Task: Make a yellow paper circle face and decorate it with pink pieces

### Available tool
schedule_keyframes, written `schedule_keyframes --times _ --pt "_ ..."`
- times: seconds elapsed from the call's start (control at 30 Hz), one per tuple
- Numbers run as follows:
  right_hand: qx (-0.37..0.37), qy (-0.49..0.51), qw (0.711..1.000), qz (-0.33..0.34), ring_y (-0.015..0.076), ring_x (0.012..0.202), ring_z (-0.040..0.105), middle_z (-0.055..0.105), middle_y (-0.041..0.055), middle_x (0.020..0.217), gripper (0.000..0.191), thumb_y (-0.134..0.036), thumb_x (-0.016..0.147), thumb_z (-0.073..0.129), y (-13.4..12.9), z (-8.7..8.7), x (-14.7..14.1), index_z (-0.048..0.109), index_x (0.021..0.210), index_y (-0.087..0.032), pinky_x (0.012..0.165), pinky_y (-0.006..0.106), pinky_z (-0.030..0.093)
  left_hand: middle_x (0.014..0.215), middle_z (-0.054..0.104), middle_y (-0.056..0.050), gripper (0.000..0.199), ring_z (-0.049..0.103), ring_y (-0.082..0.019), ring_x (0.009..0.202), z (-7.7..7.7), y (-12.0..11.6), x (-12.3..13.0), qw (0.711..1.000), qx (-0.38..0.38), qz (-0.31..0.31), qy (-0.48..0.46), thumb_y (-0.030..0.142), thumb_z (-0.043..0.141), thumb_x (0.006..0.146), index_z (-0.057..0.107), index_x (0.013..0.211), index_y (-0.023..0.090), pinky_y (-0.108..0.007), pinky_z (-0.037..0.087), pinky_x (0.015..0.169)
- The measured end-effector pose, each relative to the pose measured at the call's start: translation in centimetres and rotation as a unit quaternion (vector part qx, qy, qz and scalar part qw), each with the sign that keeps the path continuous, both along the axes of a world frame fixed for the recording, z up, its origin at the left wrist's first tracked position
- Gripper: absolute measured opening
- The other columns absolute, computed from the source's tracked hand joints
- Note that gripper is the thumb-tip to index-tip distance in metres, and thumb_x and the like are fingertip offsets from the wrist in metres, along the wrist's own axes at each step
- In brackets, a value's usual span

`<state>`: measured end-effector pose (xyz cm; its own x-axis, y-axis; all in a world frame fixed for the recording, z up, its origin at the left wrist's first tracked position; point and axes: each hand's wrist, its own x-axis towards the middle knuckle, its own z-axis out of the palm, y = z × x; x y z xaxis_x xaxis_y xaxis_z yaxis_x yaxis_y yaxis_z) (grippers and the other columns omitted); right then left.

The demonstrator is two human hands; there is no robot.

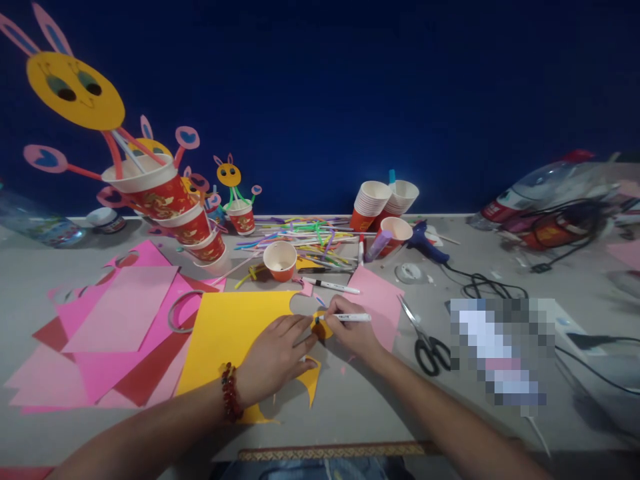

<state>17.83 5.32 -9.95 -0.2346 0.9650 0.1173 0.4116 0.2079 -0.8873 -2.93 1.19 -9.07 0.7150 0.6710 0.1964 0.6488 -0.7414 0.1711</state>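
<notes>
In my right hand [353,330] is a white marker [356,318], its tip over a small round yellow paper cutout [324,327] with a dark patch on it. My left hand [281,353] lies flat with its fingers apart, fingertips at the cutout's left edge. Under this hand is a large yellow sheet [225,333] with rounded pieces cut from its edge. Another white marker [333,286] lies just beyond my hands. A pink sheet [373,300] is partly beneath my right hand. Scissors [427,348] rest to the right with black handles.
Stacked red paper cups carry a yellow rabbit-eared figure [75,91] at the left. Pink and red sheets [120,310] spread below it. Colourful pipe cleaners [310,237] lie at the back. A blue glue gun [427,245] with a cord, tape [409,273] and a bottle [525,193] are at right.
</notes>
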Motion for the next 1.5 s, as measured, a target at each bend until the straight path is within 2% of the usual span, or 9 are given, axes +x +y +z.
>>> schedule_keyframes --times 0.6,1.17,1.5 --pt "-0.003 0.004 1.0 0.001 0.0125 0.053 0.043 0.048 -0.0053 0.058 0.012 -0.019 0.077 0.051 -0.06 -0.33 0.05 0.046 0.066 -0.022 0.051 0.024 0.031 0.134 0.057 -0.012 0.045 0.053 -0.029 0.123 0.1 -0.04 0.04 1.0 0.001 0.002 0.005 0.044 0.066 0.088 0.058 0.124 0.019 -0.045 0.045 0.104" --pt "-0.011 0.004 1.0 0.017 0.0126 0.054 0.047 0.054 -0.0042 0.06 0.009 -0.018 0.075 0.051 -0.05 0.09 -0.15 0.051 0.068 -0.021 0.051 0.023 0.033 0.135 0.057 -0.012 0.041 0.052 -0.029 0.124 -0.1 -0.06 0.04 1.0 0.003 0.004 0.003 0.044 0.066 0.088 0.06 0.12 0.019 -0.045 0.045 0.104" --pt "-0.012 0.008 1.0 0.026 0.0126 0.054 0.047 0.056 -0.0035 0.06 0.008 -0.016 0.073 0.05 -0.11 0.23 -0.14 0.051 0.066 -0.021 0.052 0.023 0.034 0.135 0.057 -0.012 0.045 0.052 -0.029 0.124 -0.29 -0.04 -0.05 1.0 0.001 0.0 -0.001 0.044 0.066 0.088 0.059 0.125 0.019 -0.046 0.045 0.104"
